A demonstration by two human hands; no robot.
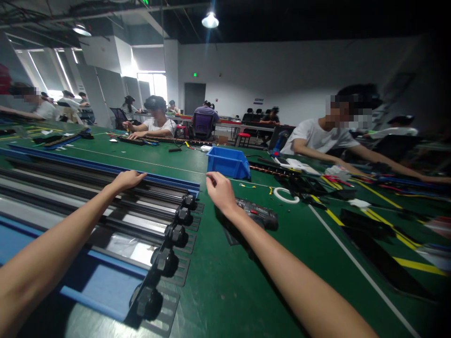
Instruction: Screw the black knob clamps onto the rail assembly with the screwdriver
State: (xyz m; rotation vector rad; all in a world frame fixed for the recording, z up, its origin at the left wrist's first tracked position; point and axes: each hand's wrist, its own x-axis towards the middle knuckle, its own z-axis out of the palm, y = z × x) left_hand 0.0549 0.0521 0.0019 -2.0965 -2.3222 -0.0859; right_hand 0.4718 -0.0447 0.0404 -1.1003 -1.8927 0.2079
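Note:
My left hand (127, 180) is over the far side of a row of long metal rails (141, 213). Its fingers bend down beyond the knuckles, and whatever lies under them is hidden. My right hand (220, 191) is just past the right end of the rails, its fingers curled together; I cannot make out anything in them. Close by the right wrist a black and red cordless drill (259, 213) lies on its side. Large black knobs (146, 303) with slotted black plates (165, 312) line the rails' right ends. Beyond the right hand stands a blue plastic bin (227, 162).
The green table (225, 291) carries a white ring-shaped coil (286, 196), a long black panel (384, 263) and coloured wires (338, 182). One co-worker (317, 136) reaches over the table at right. Another person (158, 122) works across the table at left.

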